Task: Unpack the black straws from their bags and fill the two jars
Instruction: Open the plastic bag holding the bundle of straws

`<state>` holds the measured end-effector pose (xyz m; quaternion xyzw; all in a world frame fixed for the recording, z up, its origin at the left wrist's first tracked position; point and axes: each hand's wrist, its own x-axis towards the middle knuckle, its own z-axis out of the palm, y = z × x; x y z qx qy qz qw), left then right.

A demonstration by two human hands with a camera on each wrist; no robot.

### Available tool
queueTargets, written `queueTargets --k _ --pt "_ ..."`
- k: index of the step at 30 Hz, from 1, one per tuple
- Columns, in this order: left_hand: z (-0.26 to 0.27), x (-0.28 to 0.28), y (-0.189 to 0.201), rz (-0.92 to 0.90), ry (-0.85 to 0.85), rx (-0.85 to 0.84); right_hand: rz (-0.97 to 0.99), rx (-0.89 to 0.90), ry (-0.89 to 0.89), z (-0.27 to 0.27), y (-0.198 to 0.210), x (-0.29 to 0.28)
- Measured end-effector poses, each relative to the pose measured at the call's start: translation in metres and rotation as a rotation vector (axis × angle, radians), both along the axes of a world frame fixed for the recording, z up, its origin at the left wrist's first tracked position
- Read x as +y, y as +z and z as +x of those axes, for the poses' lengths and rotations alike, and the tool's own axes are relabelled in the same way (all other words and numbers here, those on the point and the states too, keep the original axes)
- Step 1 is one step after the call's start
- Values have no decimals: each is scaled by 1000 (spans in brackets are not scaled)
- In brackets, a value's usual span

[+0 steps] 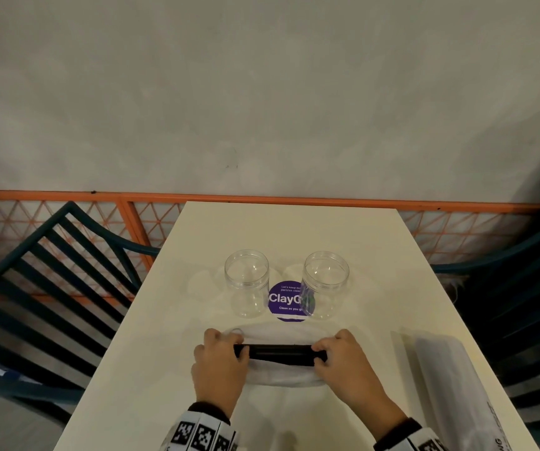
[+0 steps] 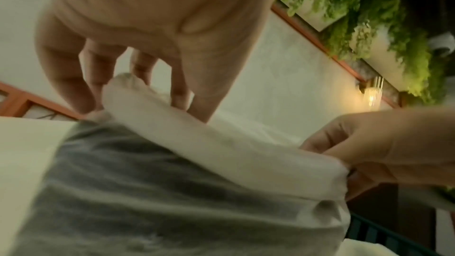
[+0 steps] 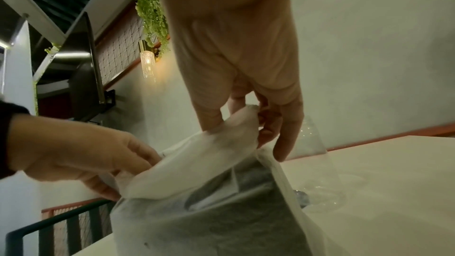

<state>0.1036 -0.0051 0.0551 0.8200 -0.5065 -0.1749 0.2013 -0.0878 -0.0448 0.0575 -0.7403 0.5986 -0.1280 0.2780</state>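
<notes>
Two clear empty jars, one on the left (image 1: 246,281) and one on the right (image 1: 325,283), stand upright mid-table. In front of them lies a white translucent bag (image 1: 281,375) with its mouth pulled wide. A bundle of black straws (image 1: 280,351) shows in the opening. My left hand (image 1: 229,348) pinches the bag's left rim and my right hand (image 1: 322,351) pinches the right rim. The wrist views show the left hand (image 2: 147,102) and the right hand (image 3: 248,122) holding the folded rim, with the straws a dark mass through the bag (image 2: 147,192) (image 3: 221,217).
A second long white bag (image 1: 447,382) lies along the table's right edge. A purple round sticker (image 1: 284,301) sits between the jars. Dark green chairs stand at the left (image 1: 44,288) and right (image 1: 522,288) of the white table (image 1: 294,229).
</notes>
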Motion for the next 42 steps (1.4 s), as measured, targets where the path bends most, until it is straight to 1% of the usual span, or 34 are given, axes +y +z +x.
queueTargets --k 2,3,5,8,10,12,14,15,17,19,20,22,23,25,29,33,36,37,38,39,40,41,42 --pt "3 4 -1 -14 2 27 30 11 26 0 2 0" --pt "7 5 -3 7 -16 54 54 12 40 -2 4 -1" --pt "16 4 -2 63 -68 171 104 -7 60 -8 6 -3" --pt "25 0 0 56 -142 374 186 -133 -10 -16 3 -10" --pt "25 -1 -2 14 -157 441 197 -221 -70 -17 -2 -14" --pt "24 1 1 -19 -149 503 169 -248 -99 -16 -6 -16" --pt "27 1 5 -59 -155 507 99 -183 -69 -13 -10 -15" --pt "29 1 8 -86 -161 481 35 -100 -57 -11 -10 -14" --pt "32 1 14 -135 -187 401 -173 77 -26 -4 -4 -9" --pt "31 2 22 -155 -220 355 -314 62 95 8 7 -7" --pt "28 3 26 -163 -229 349 -336 20 196 18 15 -5" --pt "22 5 36 -195 -256 351 -291 -38 374 38 24 -1" --pt "20 6 41 -214 -283 360 -261 -48 426 46 25 -1" --pt "16 9 49 -238 -341 380 -249 -69 469 56 27 -3" --pt "16 14 62 -311 -375 488 -266 -145 504 61 30 -10" --pt "11 15 67 -355 -415 609 -239 -161 494 60 30 -9" --pt "12 16 75 -371 -433 801 -225 -206 425 49 28 -13" --pt "17 16 76 -401 -417 828 -205 -249 389 44 28 -14" --pt "25 15 74 -453 -396 777 -169 -294 359 38 27 -15" --pt "35 15 71 -483 -374 660 -129 -346 332 33 26 -16" --pt "46 14 66 -469 -360 554 -88 -405 300 27 24 -16" --pt "55 15 62 -390 -359 493 -46 -476 268 21 22 -16" --pt "61 15 58 -273 -372 497 -13 -536 243 16 21 -15"
